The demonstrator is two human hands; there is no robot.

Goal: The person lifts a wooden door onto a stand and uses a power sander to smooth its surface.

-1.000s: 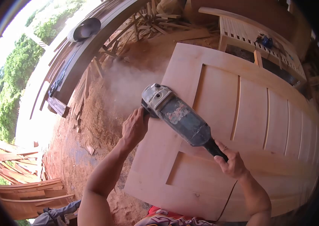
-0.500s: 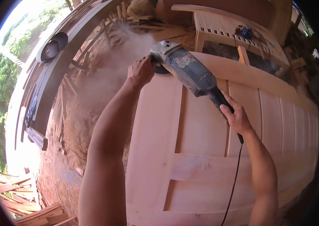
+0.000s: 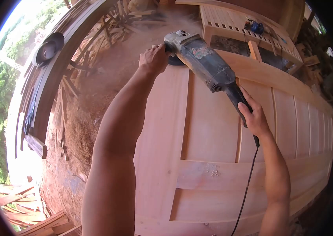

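Observation:
A large grinder-like power tool (image 3: 206, 63) with a dark body and silver head lies slantwise over the far left corner of a pale wooden panelled door (image 3: 162, 145). My left hand (image 3: 153, 59) is closed around the side handle by the tool's head. Around the black rear handle, my right hand (image 3: 256, 117) is wrapped. The round disc (image 3: 177, 61) under the head is at the door's far edge, partly hidden. A black cord (image 3: 246, 192) runs from the rear handle down across the door. Thin dust hangs beyond the head.
A slatted wooden bench (image 3: 229, 19) at the back bears a blue tool (image 3: 257, 27). Long beams (image 3: 62, 59) with a grey round object (image 3: 48, 49) stand at the left. Wood scraps (image 3: 21, 204) lie at the lower left.
The power tool and both hands have moved to the right, the head also slightly away from me along the door's far edge. The dust by the head looks thinner.

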